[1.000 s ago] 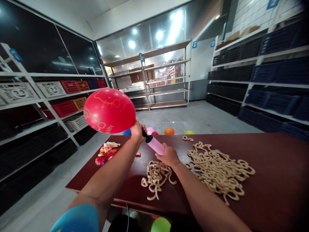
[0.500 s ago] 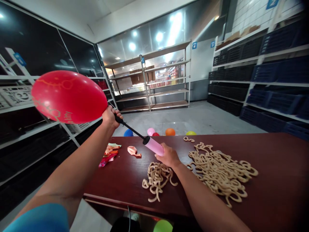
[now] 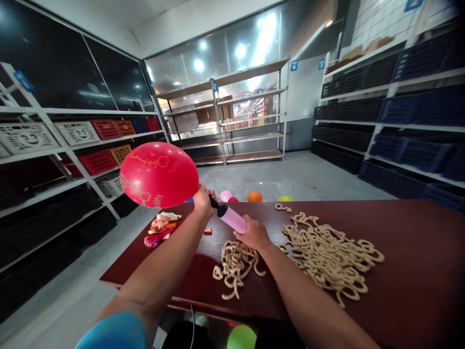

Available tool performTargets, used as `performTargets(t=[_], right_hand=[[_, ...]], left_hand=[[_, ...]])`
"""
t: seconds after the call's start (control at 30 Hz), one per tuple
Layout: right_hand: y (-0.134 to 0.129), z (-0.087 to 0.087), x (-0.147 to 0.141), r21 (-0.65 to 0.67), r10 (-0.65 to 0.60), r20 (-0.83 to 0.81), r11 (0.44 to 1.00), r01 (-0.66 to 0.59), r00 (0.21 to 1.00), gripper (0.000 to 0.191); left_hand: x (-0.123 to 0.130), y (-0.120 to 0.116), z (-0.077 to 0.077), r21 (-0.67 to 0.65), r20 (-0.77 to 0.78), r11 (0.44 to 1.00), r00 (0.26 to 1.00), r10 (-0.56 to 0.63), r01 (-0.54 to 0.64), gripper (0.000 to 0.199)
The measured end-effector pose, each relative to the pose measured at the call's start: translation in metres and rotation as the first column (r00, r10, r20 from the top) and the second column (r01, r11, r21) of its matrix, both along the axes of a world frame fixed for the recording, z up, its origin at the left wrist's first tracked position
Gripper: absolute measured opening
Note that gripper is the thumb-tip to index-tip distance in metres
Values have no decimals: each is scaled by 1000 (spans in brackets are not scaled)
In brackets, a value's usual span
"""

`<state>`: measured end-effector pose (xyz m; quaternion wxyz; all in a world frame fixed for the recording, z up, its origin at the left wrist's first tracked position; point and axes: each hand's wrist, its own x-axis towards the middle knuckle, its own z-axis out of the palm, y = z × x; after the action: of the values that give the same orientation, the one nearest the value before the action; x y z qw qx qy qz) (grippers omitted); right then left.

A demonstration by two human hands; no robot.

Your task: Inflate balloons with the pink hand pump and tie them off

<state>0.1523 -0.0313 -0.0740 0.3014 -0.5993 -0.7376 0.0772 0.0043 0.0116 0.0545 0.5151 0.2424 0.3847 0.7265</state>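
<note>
A large red balloon [image 3: 159, 174] with printed figures is fitted on the nozzle end of a hand pump with a pink barrel [image 3: 233, 219]. My left hand [image 3: 204, 199] is closed around the balloon's neck and the black nozzle end. The pink barrel's lower end is in the grip of my right hand [image 3: 253, 233]. The pump's black rod is pushed in, with the nozzle end close to the barrel. Flat balloons [image 3: 162, 229] lie on the table's left part, and part of another one [image 3: 208, 231] shows beside my left forearm.
On the dark red table [image 3: 410, 252] lie a small pile of beige curled pieces [image 3: 236, 266] and a larger pile [image 3: 327, 252]. Inflated balloons, one orange [image 3: 255, 196], show beyond the far edge; a green one [image 3: 241, 337] is below the near edge. Shelves with crates [image 3: 417, 111] stand around.
My left hand and the red balloon have moved right and down toward the barrel, and the black rod has slid in. My right hand has stayed nearly in place.
</note>
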Motion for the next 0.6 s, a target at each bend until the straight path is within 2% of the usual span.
performTargets(t=[0.07, 0.17, 0.27, 0.47, 0.53, 0.6], right_hand=[[-1, 1, 0, 2, 7, -4, 1000, -7, 1000, 40], [-2, 5, 1, 6, 9, -11, 1000, -9, 1000, 40], [-3, 9, 1, -5, 12, -17, 1000, -12, 1000, 39], [-2, 9, -1, -9, 21, -42, 1000, -21, 999, 40], [-1, 7, -3, -12, 25, -50, 1000, -26, 998, 39], [-2, 6, -4, -24, 23, -45, 999, -24, 999, 39]], left_hand=[[4, -2, -5, 10, 1, 1000, 1000, -11, 11, 37], [-3, -2, 1, 13, 5, 1000, 1000, -6, 6, 35], [-22, 0, 22, 27, 18, 1000, 1000, 6, -7, 35], [-64, 2, 77, 122, -6, 992, 1000, 21, -20, 39], [-69, 3, 84, 143, -20, 989, 999, 31, -28, 41], [-65, 5, 80, 142, -24, 989, 999, 48, -44, 43]])
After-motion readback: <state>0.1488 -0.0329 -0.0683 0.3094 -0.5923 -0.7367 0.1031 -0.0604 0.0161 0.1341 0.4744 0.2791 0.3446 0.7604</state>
